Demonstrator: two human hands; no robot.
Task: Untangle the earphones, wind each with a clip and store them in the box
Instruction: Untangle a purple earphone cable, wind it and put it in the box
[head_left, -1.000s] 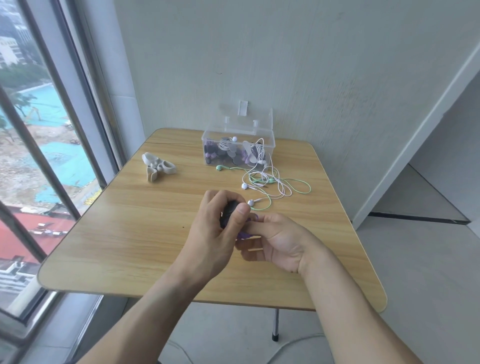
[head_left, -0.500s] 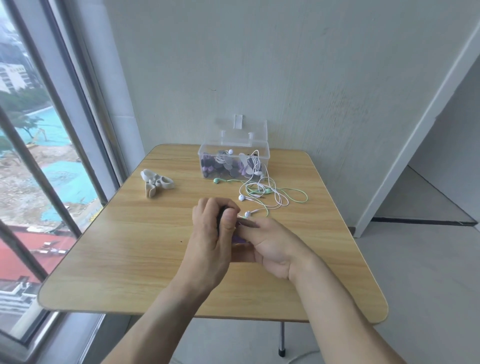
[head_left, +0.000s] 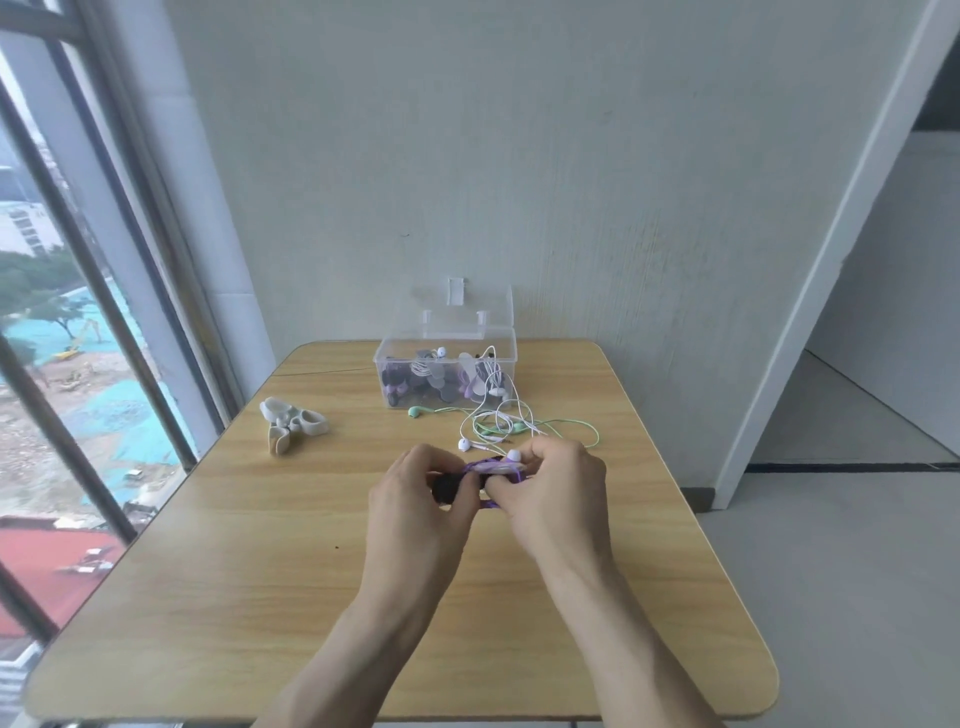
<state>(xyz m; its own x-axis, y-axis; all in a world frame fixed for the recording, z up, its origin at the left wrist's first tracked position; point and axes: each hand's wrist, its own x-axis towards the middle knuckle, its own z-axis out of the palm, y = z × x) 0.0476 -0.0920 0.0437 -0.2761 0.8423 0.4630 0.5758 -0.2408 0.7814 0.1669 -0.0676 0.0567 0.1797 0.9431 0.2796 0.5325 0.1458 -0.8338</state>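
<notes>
The wooden surface (head_left: 218, 597) has rounded corners and broad bare wood from 6 to 9 o'clock, its near edge low in view. At 12 o'clock, against the wall, stands the clear box (head_left: 445, 378), lid up, holding wound earphones with dark, grey and purple clips. Just in front of it, at about 1 o'clock, lies a loose tangle of white and green earphones (head_left: 498, 423). Pale clips (head_left: 291, 423) sit at 10 o'clock. At centre, the left hand (head_left: 418, 506) grips a dark clip (head_left: 448, 487); the right hand (head_left: 553, 491) pinches the purple earphones (head_left: 493, 466). No readable writing.
</notes>
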